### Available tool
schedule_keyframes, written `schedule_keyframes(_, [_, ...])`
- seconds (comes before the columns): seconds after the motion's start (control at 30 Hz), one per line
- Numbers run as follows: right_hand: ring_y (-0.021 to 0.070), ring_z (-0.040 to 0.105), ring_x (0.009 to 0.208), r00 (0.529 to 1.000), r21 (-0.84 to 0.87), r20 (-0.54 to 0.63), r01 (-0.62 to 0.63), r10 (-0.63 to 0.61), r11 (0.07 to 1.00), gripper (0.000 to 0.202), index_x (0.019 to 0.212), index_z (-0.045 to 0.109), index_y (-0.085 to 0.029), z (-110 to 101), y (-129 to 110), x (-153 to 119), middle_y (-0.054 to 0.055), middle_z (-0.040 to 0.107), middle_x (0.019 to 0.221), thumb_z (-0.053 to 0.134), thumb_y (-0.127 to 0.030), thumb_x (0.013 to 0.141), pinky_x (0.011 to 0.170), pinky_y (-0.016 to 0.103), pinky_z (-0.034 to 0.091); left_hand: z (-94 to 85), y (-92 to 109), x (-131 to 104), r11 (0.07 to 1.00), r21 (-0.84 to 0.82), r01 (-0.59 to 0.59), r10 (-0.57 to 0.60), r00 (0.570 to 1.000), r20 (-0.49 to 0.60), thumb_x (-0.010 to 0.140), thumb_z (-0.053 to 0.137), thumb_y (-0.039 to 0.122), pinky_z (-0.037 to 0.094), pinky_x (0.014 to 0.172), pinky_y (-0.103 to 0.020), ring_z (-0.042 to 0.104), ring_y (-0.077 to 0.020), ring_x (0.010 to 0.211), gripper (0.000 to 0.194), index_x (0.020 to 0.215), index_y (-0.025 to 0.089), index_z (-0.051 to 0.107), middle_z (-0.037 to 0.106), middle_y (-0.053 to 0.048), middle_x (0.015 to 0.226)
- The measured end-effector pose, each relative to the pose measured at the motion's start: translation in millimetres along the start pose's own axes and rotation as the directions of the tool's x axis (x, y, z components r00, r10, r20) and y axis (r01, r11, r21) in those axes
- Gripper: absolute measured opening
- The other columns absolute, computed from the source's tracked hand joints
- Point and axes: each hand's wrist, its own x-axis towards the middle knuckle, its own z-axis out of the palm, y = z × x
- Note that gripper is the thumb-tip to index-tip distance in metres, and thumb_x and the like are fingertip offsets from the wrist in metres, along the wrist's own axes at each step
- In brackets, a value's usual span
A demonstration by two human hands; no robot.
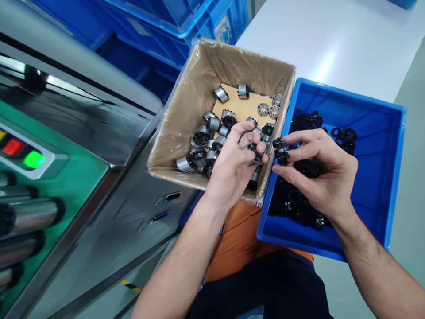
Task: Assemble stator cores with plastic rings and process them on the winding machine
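My right hand [318,166] pinches a black toothed plastic ring [280,151] between thumb and fingertips, over the near edge of the blue bin [372,177]. Close beside it, my left hand [234,161] curls its fingers around a metal ring [255,154] with dark parts, partly hidden and blurred. The left hand is above a cardboard box [179,110] lined with clear plastic. Inside the box lie several metal cylinders with black toothed ends [229,118], and bare metal rings [263,110] rest on a cardboard sheet. Many black plastic rings [299,199] are heaped in the blue bin.
To the left stands a metal machine with a green panel [76,146], lit red and green lights [33,159], and metal rollers [29,217]. Blue crates [159,31] are stacked behind the box. A white tabletop [318,35] extends behind the bin.
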Motion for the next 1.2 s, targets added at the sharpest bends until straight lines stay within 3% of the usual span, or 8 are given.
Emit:
schedule_keyframes(0.1, [0.0313, 0.088, 0.121, 0.999, -0.014, 0.036, -0.002, 0.003, 1.0, 0.017, 0.095, 0.089, -0.032, -0.8, 3.1, -1.3, 0.006, 0.091, 0.132, 0.105, -0.037, 0.095, 0.105, 0.054, 0.075, 7.1, -6.8, -2.8, 0.998, -0.001, 0.069, -0.069, 0.997, -0.034, 0.105, 0.08, 0.06, 0.062, 0.06, -0.028, 0.071, -0.0157, 0.073, 0.044, 0.131, 0.032, 0.058, 0.073, -0.001, 0.105])
schedule_keyframes(0.3, [0.0255, 0.092, 0.104, 0.992, -0.093, 0.097, 0.09, -0.081, 0.992, 0.024, 0.109, 0.096, -0.034, -0.8, 11.3, -9.5, 0.004, 0.093, 0.128, 0.105, -0.019, 0.092, 0.091, 0.039, 0.079, 19.8, -16.3, -16.2, 0.998, 0.058, -0.021, 0.02, 1.0, 0.019, 0.109, 0.034, 0.103, 0.024, 0.033, -0.028, 0.04, -0.0116, 0.037, 0.086, 0.14, 0.032, 0.071, 0.055, 0.004, 0.065])
schedule_keyframes(0.47, [0.0224, 0.091, 0.093, 0.974, -0.094, 0.222, 0.075, -0.052, 0.993, 0.022, 0.116, 0.097, -0.034, -3.3, 9.0, -9.9, 0.004, 0.092, 0.136, 0.102, -0.024, 0.097, 0.084, 0.037, 0.079, 15.5, -15.2, -21.5, 0.995, 0.102, -0.023, 0.021, 1.0, 0.015, 0.115, 0.038, 0.094, 0.034, 0.041, -0.03, 0.05, -0.0157, 0.054, 0.077, 0.14, 0.033, 0.076, 0.062, -0.002, 0.08])
schedule_keyframes(0.57, [0.026, 0.092, 0.103, 0.98, -0.109, 0.195, 0.068, -0.045, 0.992, 0.021, 0.115, 0.096, -0.033, -3.9, 6.3, -6.6, 0.004, 0.093, 0.13, 0.102, -0.027, 0.097, 0.092, 0.04, 0.079, 14.3, -13.7, -22.0, 0.999, 0.042, -0.029, 0.027, 0.998, 0.049, 0.115, 0.055, 0.083, 0.04, 0.045, -0.03, 0.05, -0.0158, 0.059, 0.055, 0.138, 0.035, 0.07, 0.063, -0.001, 0.09])
schedule_keyframes(0.67, [0.0208, 0.088, 0.085, 0.989, -0.137, 0.145, -0.008, 0.028, 0.991, 0.04, 0.13, 0.091, -0.034, -4.0, 5.6, -4.5, 0.002, 0.093, 0.123, 0.106, -0.031, 0.093, 0.078, 0.035, 0.076, 14.2, -13.2, -21.8, 0.999, 0.007, -0.034, 0.033, 0.996, 0.085, 0.113, 0.064, 0.074, 0.044, 0.048, -0.031, 0.049, -0.0154, 0.059, 0.044, 0.132, 0.035, 0.063, 0.061, 0.0, 0.094])
schedule_keyframes(0.83, [0.0208, 0.085, 0.079, 0.986, -0.104, 0.161, -0.035, 0.052, 0.994, 0.044, 0.134, 0.091, -0.035, -5.1, 7.2, -3.6, 0.002, 0.093, 0.119, 0.105, -0.031, 0.093, 0.078, 0.037, 0.077, 13.0, -12.9, -19.5, 0.999, 0.021, -0.041, 0.038, 0.988, 0.149, 0.11, 0.064, 0.074, 0.042, 0.049, -0.032, 0.05, -0.0179, 0.064, 0.046, 0.13, 0.033, 0.062, 0.063, -0.003, 0.095])
schedule_keyframes(1.07, [0.0271, 0.091, 0.11, 0.984, -0.018, 0.175, 0.036, -0.033, 0.999, 0.041, 0.129, 0.095, -0.039, -5.7, 10.0, -0.9, 0.002, 0.093, 0.126, 0.104, -0.022, 0.093, 0.099, 0.045, 0.08, 9.4, -14.0, -19.3, 0.999, 0.015, -0.033, 0.029, 0.98, 0.197, 0.11, 0.068, 0.074, 0.04, 0.051, -0.032, 0.045, -0.0164, 0.062, 0.047, 0.135, 0.034, 0.063, 0.058, 0.0, 0.09])
schedule_keyframes(1.2, [0.0274, 0.09, 0.097, 0.982, -0.035, 0.191, 0.017, -0.01, 0.999, 0.043, 0.13, 0.095, -0.04, -7.6, 11.4, -0.8, 0.003, 0.094, 0.118, 0.109, -0.032, 0.09, 0.093, 0.047, 0.081, 10.7, -13.1, -22.2, 0.999, 0.023, -0.038, 0.033, 0.981, 0.194, 0.113, 0.063, 0.076, 0.038, 0.051, -0.033, 0.045, -0.0157, 0.061, 0.05, 0.138, 0.033, 0.063, 0.058, -0.001, 0.09])
